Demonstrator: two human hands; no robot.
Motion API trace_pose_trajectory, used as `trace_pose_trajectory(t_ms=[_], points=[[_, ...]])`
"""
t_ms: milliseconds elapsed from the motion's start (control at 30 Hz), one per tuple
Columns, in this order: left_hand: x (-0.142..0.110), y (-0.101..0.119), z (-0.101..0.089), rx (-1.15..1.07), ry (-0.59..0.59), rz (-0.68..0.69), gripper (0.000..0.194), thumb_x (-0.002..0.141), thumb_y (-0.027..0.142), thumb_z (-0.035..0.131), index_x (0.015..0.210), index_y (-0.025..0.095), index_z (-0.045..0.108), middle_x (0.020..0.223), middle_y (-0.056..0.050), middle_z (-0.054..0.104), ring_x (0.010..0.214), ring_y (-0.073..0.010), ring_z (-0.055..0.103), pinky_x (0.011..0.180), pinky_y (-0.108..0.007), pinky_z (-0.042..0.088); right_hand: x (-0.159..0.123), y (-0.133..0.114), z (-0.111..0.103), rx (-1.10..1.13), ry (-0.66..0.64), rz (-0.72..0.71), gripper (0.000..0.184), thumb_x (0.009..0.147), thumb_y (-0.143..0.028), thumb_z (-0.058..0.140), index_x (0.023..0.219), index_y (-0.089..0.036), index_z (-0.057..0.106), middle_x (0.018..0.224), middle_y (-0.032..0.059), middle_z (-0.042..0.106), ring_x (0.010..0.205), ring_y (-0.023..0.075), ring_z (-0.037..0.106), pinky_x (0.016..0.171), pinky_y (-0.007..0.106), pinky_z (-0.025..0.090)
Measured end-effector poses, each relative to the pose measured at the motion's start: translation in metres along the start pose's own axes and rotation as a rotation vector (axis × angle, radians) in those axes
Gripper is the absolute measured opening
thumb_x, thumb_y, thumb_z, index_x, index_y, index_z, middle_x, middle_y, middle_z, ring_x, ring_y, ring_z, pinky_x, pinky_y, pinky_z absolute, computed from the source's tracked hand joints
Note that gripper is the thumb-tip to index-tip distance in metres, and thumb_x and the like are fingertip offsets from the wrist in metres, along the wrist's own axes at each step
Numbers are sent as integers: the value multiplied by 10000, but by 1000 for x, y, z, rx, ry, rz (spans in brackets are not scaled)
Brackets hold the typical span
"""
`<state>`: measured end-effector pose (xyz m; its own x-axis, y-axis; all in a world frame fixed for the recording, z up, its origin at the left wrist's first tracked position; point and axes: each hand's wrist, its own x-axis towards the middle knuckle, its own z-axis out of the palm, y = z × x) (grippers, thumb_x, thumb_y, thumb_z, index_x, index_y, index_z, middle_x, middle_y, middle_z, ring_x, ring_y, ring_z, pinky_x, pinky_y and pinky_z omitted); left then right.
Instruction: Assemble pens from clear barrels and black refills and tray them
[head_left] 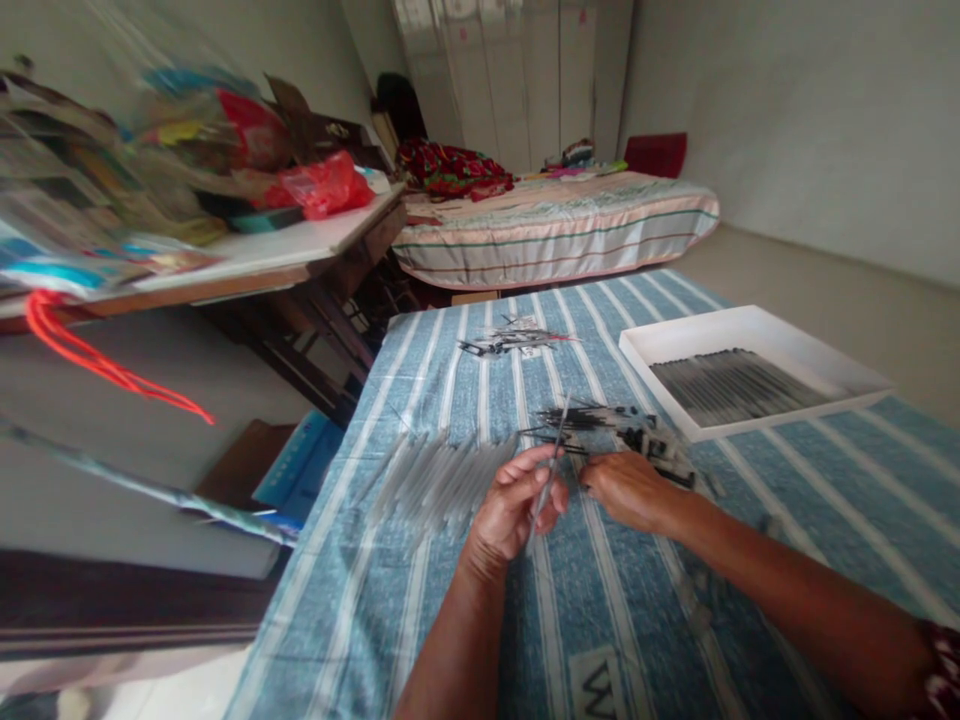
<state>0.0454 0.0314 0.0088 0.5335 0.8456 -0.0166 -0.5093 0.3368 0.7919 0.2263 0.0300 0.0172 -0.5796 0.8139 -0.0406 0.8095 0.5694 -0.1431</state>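
Note:
My left hand (514, 505) is closed around a thin clear tube (551, 465) that points up and away from me. My right hand (630, 488) rests on the striped cloth just right of it, fingers curled at the edge of a pile of thin black rods and small dark parts (600, 422); what those fingers pinch is too small to make out. A row of clear tubes (435, 475) lies on the cloth to the left of my left hand.
The blue striped cloth (750, 560) covers the work surface. A white tray (757, 335) with black rods sits at the right. A second small pile of dark parts (514, 340) lies farther back. A cluttered desk (247, 255) stands left, a bed (555, 225) behind.

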Motion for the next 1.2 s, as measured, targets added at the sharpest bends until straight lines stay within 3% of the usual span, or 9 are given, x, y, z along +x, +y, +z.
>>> trace_pose_trajectory(t_ms=[133, 333, 467, 567, 767, 1200], points=[[-2, 2, -1, -71, -87, 33, 283, 791, 274, 610, 1059, 196, 657, 558, -32, 652, 306, -47, 409, 313, -137, 292, 0, 7, -3, 224, 16, 36, 213, 802, -111, 464, 709, -142, 653, 771, 88, 691, 751, 201, 646, 637, 261, 428], [-2, 1, -2, -48, -115, 17, 317, 801, 284, 597, 1103, 198, 641, 562, -36, 656, 302, -49, 417, 305, -134, 290, -14, 14, 5, 1164, 135, 203, 130, 772, -243, 546, 789, -145, 630, 638, 3, 643, 520, 112, 558, 517, 229, 437], [-2, 0, -1, 9, -112, -33, 267, 801, 286, 598, 1034, 171, 660, 557, -42, 660, 291, -50, 410, 300, -142, 273, -24, 11, 4, 1489, 227, 230, 202, 759, -327, 620, 832, -138, 616, 666, 19, 657, 508, 95, 548, 512, 230, 444], [-2, -2, 3, 45, -105, -98, 276, 791, 291, 615, 1030, 160, 654, 564, -42, 663, 292, -52, 426, 303, -144, 268, -28, 8, -4, 1547, 272, 196, 216, 760, -342, 642, 830, -139, 616, 664, 21, 659, 514, 93, 553, 511, 228, 447], [-1, -5, 7, 96, -111, -215, 337, 761, 335, 656, 1047, 157, 648, 579, -49, 672, 298, -64, 456, 309, -152, 273, -27, 8, -18, 1461, 281, 136, 236, 784, -368, 624, 818, -134, 635, 624, 12, 641, 490, 85, 537, 490, 217, 440], [-1, -6, 6, 130, -105, -260, 311, 740, 327, 670, 997, 154, 647, 581, -43, 671, 310, -67, 453, 330, -162, 256, -23, 6, -10, 1443, 214, 162, 268, 800, -395, 594, 831, -132, 631, 577, -11, 602, 459, 70, 496, 446, 191, 400]])
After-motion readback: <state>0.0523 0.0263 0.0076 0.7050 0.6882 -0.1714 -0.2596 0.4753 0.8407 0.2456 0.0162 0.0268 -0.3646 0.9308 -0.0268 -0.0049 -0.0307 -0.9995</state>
